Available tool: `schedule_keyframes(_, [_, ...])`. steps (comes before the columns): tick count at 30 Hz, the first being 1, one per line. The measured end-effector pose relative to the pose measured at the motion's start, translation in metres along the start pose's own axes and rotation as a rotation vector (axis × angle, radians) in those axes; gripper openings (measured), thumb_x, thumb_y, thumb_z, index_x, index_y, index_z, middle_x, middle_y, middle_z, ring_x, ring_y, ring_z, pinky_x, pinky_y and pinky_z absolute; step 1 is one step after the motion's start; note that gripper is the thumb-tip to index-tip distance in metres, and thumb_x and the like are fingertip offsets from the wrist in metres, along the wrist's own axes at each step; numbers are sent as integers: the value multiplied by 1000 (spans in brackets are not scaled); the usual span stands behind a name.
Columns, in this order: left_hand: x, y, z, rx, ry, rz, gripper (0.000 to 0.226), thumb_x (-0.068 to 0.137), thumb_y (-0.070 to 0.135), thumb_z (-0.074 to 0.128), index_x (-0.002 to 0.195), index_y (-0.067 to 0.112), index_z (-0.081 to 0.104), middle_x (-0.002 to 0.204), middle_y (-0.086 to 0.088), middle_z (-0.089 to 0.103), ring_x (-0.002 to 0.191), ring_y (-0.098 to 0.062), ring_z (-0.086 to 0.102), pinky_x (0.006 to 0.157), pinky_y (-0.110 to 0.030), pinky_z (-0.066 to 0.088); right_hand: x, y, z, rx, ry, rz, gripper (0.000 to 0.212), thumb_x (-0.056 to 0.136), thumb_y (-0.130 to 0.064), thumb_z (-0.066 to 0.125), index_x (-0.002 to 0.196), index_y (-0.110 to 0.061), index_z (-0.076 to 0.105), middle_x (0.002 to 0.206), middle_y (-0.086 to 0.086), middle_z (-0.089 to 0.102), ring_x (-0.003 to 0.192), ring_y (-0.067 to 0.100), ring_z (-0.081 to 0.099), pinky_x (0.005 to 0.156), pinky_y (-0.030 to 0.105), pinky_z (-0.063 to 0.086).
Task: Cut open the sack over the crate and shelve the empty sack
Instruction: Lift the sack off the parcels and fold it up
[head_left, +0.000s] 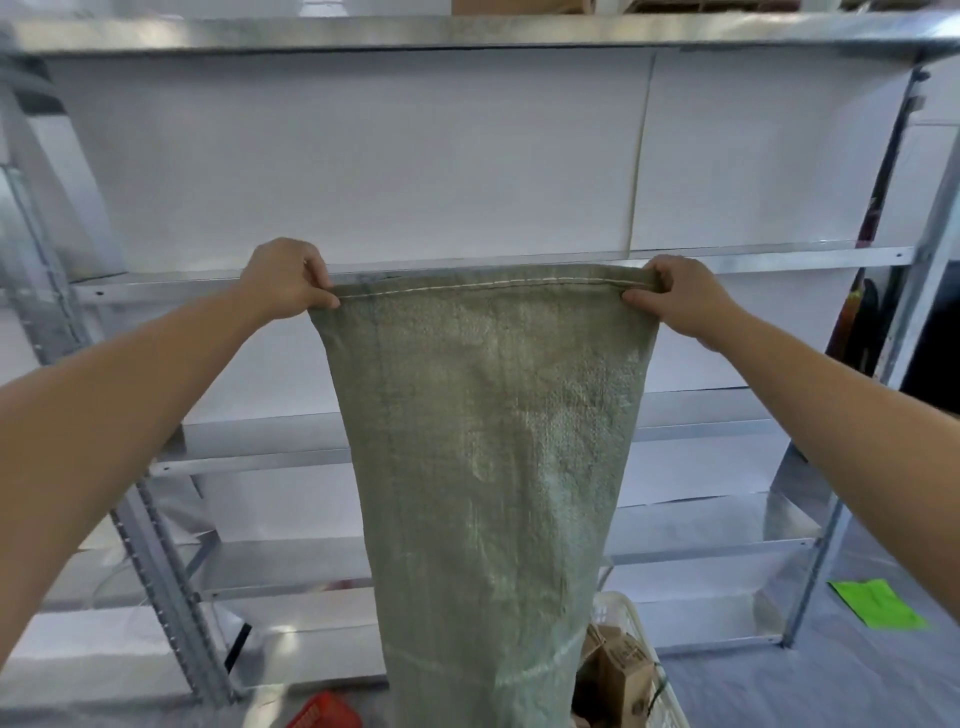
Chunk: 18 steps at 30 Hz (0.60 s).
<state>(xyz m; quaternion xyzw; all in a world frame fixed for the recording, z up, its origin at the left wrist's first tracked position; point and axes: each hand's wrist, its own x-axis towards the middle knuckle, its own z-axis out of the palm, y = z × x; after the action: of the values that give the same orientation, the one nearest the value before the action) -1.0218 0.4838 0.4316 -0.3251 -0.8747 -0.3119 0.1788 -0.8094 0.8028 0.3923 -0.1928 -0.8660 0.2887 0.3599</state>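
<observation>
A grey-green woven sack (488, 467) hangs flat and limp in front of me, stitched seam uppermost. My left hand (285, 280) pinches its upper left corner and my right hand (680, 296) pinches its upper right corner, stretching the seam level with a shelf of the metal rack (753, 257). The sack's lower end drops toward a white crate (631, 623) at the bottom right, which holds brown cardboard boxes (623, 675). The sack hides most of the crate.
The galvanised shelving stands against a white wall, with several bare shelves behind the sack. A red basket (327, 714) lies on the floor at the bottom left. A bright green sheet (878, 605) lies on the floor at the right.
</observation>
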Motion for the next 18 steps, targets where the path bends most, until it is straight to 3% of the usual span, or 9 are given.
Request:
schedule_keyframes(3, [-35, 20, -18, -54, 76, 25, 19, 72, 3, 75, 81, 5, 58, 83, -12, 60, 81, -24, 53, 60, -26, 40, -31, -7, -21, 83, 85, -16, 18, 84, -13, 63, 77, -19, 48, 70, -3, 45, 78, 19, 44, 57, 24, 34])
schedule_keyframes(7, [-94, 55, -49, 15, 172, 70, 27, 79, 4, 67, 106, -1, 65, 106, -21, 66, 84, -17, 54, 78, -25, 42, -80, -29, -59, 171, 189, -59, 21, 86, -11, 60, 92, -18, 41, 73, -5, 44, 67, 11, 42, 53, 21, 36])
schedule_keyframes(10, [-138, 90, -89, -19, 209, 65, 31, 81, 4, 65, 112, -1, 63, 114, -21, 63, 75, -4, 56, 64, -5, 44, -117, -55, -102, 352, 226, -46, 29, 83, -12, 64, 86, -28, 40, 92, 4, 54, 79, 16, 52, 62, 23, 45])
schedule_keyframes(11, [-151, 103, -102, -40, 219, 57, 32, 82, 5, 64, 114, 0, 62, 116, -20, 62, 80, -6, 55, 64, -4, 44, -129, -63, -118, 411, 233, -28, 28, 82, -12, 66, 84, -28, 43, 97, 7, 56, 85, 18, 55, 68, 25, 49])
schedule_keyframes(14, [-186, 134, -129, -92, 241, 48, 32, 85, 12, 63, 116, 2, 61, 115, -19, 60, 91, -20, 47, 83, -27, 40, -161, -78, -158, 537, 218, 45, 12, 82, -12, 67, 91, -13, 59, 91, 6, 62, 89, 20, 58, 82, 33, 53])
schedule_keyframes(16, [-208, 139, -136, -119, 177, 27, 31, 86, 12, 61, 115, 1, 60, 108, -14, 57, 94, -22, 47, 84, -30, 40, -178, -82, -173, 571, 120, 91, 19, 84, -12, 64, 103, -9, 62, 90, 4, 62, 91, 21, 57, 83, 34, 52])
schedule_keyframes(18, [-228, 139, -136, -151, 21, -18, 28, 87, 8, 58, 114, -2, 58, 107, -12, 52, 96, -24, 48, 79, -29, 46, -193, -83, -185, 457, 28, 112, 25, 86, -12, 63, 110, -6, 61, 94, 6, 59, 91, 21, 54, 83, 34, 50])
